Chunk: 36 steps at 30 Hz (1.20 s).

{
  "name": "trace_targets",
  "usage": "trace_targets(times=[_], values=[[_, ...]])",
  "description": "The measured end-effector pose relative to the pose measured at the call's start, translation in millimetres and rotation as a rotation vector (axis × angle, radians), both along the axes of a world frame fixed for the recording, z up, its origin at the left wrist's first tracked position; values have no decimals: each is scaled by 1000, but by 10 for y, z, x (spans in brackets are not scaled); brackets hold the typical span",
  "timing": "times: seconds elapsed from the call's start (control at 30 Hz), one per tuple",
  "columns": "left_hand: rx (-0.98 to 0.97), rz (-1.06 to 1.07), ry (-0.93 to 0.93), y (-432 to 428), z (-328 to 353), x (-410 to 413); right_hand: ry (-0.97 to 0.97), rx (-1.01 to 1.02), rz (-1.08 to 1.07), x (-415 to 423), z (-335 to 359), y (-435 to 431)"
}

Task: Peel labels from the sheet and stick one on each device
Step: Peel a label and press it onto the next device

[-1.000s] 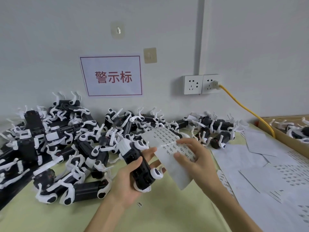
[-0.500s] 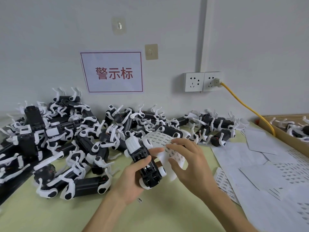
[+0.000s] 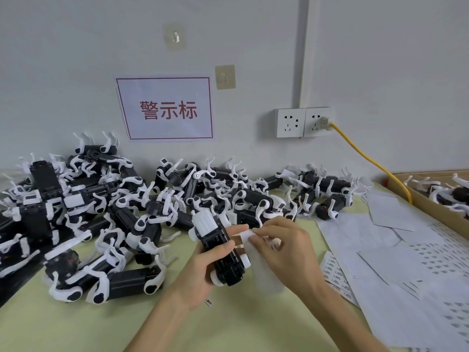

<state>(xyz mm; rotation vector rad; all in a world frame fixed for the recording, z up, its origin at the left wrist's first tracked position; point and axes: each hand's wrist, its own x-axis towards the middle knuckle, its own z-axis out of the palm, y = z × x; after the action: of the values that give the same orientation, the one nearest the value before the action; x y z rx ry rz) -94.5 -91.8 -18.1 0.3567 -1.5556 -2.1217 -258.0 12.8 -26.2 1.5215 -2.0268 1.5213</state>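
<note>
Head view: the left hand (image 3: 198, 275) grips a black-and-white device (image 3: 212, 236) above the desk (image 3: 63, 326). The right hand (image 3: 286, 252) pinches the curled label sheet (image 3: 266, 280) just beside that device, near the pile of devices (image 3: 101, 199).

Device pile (image 3: 121, 219) crowds left — room along near tabletop (image 3: 76, 329).

The held device (image 3: 229, 269) is black with a ribbed white cap and white round ends. The piled devices (image 3: 121, 207) at the far left share that black, with white clips. The label sheet (image 3: 265, 274) is white with rows of small dark print, as are the loose sheets (image 3: 418, 265) on the right. The bench (image 3: 76, 326) is pale yellow-green. The wall sign (image 3: 166, 109) is white with a red border and red characters. The cable (image 3: 368, 161) is yellow and the cardboard box (image 3: 429, 208) brown.
</note>
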Motion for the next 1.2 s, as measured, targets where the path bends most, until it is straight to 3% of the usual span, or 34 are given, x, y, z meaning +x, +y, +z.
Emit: trace_targets(times=[0.5, 1.2], values=[[-145, 11, -137, 100, 28, -20, -303, 88, -6, -39, 66, 37], [-286, 18, -154, 161, 10, -6, -616, 278, 98, -98, 147, 59]])
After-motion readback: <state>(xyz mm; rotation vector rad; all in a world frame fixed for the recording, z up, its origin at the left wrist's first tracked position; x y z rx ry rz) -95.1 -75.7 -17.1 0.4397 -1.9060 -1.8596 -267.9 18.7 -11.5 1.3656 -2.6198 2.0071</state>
